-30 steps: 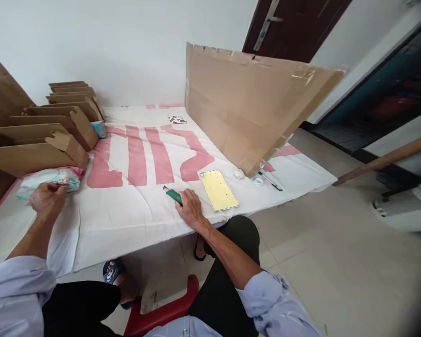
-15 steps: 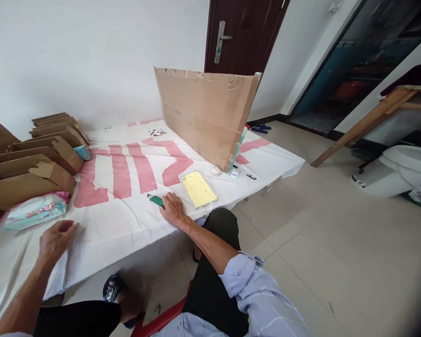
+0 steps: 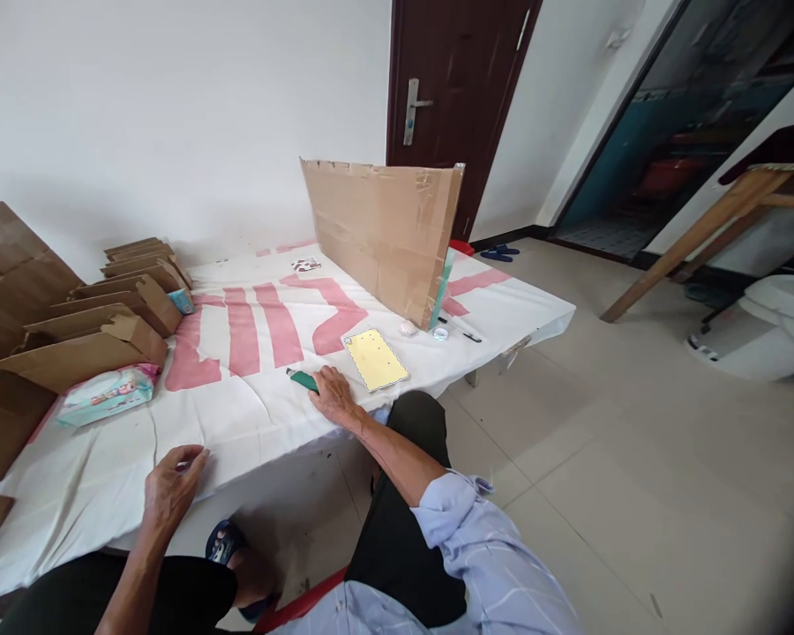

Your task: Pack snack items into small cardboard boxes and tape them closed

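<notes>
Away from the packet (image 3: 109, 394), our left hand (image 3: 174, 481) has moved to the cloth's (image 3: 258, 437) front edge, fingers narrowly curled; we cannot tell whether they hold anything. Our right hand (image 3: 334, 394) grips the cutter (image 3: 303, 379) near the yellow card (image 3: 376, 360). We judge it a pause; moving on calls for a steady grip.

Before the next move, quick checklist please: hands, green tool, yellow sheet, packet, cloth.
1. Green tool in right hand: ok, gripped, tip pointing away from the hand.
2. Blade position at the tool's tip: cannot tell, too small in view.
3. Left hand free: ok, loosely curled, no object visible in it.
4. Yellow sheet uncovered: ok, lying beside the right hand, nothing on top of it.
5. Packet apart from the left hand: ok, visible gap between them.
6. Cloth smooth: not ok, creases run across it near the left hand.
</notes>
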Motion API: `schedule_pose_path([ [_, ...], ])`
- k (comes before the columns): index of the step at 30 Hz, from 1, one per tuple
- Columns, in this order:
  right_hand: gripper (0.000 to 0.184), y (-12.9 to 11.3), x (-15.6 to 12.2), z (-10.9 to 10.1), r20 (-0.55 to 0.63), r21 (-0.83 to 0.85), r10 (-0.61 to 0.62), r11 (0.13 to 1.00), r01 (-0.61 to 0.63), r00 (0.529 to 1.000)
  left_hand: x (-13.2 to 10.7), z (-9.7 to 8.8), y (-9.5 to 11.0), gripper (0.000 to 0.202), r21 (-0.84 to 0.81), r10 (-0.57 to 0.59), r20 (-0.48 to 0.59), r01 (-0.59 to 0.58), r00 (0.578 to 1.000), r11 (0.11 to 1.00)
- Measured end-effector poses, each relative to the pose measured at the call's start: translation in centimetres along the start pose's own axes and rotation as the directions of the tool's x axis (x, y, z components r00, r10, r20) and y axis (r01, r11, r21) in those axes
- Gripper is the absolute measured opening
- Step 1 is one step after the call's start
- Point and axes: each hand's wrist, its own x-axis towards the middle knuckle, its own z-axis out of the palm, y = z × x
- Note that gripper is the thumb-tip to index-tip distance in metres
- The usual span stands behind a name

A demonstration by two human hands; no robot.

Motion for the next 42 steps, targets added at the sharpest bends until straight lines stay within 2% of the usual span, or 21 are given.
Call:
schedule_pose_path([
  [8, 0.023, 0.4, -0.2, -0.1, -0.004, -0.001, -0.020, 1.000, 0.020, 1.000, -2.1, 1.3, -0.5, 0.043, 0.090, 0.241, -0.040, -0.237, 0.970, 0.967],
  [16, 0.027, 0.4, -0.3, -0.5, 0.002, -0.005, -0.029, 1.000, 0.029, 1.000, -3.9, 1.9, -1.1, 0.036, 0.053, 0.306, -0.102, -0.302, 0.946, 0.952],
  [27, 0.029, 1.0, -0.4, -0.3, -0.032, 0.006, -0.045, 0.999, 0.046, 0.998, -7.7, 3.3, 0.2, 0.026, -0.020, 0.330, -0.157, -0.337, 0.931, 0.941],
  [30, 0.034, 1.7, -0.2, -0.6, -0.091, 0.004, -0.037, 0.999, 0.038, 0.995, -8.5, 3.2, 0.5, 0.026, -0.041, 0.309, -0.142, -0.317, 0.941, 0.948],
  [34, 0.034, 3.3, -0.1, -0.8, -0.193, -0.004, 0.048, 0.999, -0.049, 0.980, -8.9, 3.0, 0.7, 0.025, -0.070, 0.297, -0.150, -0.309, 0.943, 0.948],
  [37, 0.034, 4.0, -0.1, -0.6, -0.191, -0.013, 0.096, 0.995, -0.100, 0.977, -8.9, 2.9, 0.7, 0.026, -0.075, 0.302, -0.160, -0.317, 0.940, 0.945],
  [42, 0.033, 4.3, -0.2, -0.1, -0.190, -0.020, 0.105, 0.994, -0.111, 0.976, -9.1, 3.0, 0.7, 0.027, -0.081, 0.297, -0.161, -0.312, 0.941, 0.947],
])
